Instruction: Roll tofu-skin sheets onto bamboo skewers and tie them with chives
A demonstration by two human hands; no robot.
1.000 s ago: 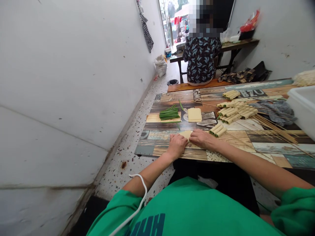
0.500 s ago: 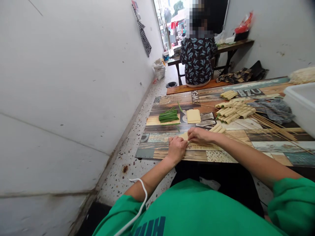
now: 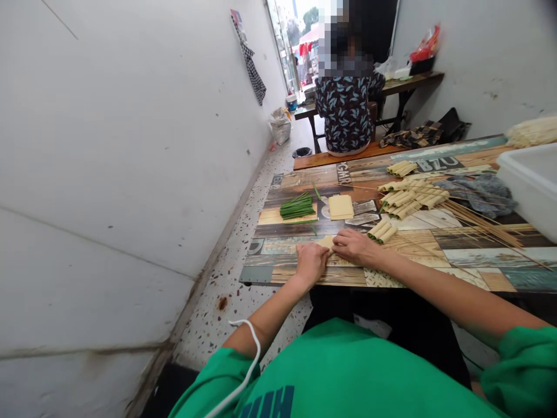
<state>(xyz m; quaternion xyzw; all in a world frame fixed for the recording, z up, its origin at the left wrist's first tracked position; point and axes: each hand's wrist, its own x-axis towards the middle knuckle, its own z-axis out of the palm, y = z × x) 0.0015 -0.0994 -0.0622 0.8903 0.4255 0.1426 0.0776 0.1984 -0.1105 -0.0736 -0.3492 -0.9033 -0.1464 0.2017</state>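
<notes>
A pale yellow tofu sheet [image 3: 326,240] lies at the table's near edge, partly covered by my fingers. My left hand [image 3: 311,261] is closed on its near left part. My right hand [image 3: 353,246] has its fingers bent down on the right part, close beside the left. Beyond them sit a square stack of tofu sheets [image 3: 340,207] and a bundle of green chives [image 3: 297,208]. Just past my right hand are a few finished rolls [image 3: 383,231] with green showing at their ends. Whatever is under my fingertips is hidden.
A larger pile of rolls [image 3: 409,198] lies farther right, with thin wooden skewers [image 3: 485,222] and a grey cloth [image 3: 481,193] beside it. A white plastic bin [image 3: 528,186] stands at the table's right. Beyond the table, a person [image 3: 348,113] sits on a wooden bench [image 3: 315,161], facing away.
My right hand has lowered and flattened somewhat over the sheet, and its forearm has dropped. More of the nearby rolls shows. My left hand has barely moved.
</notes>
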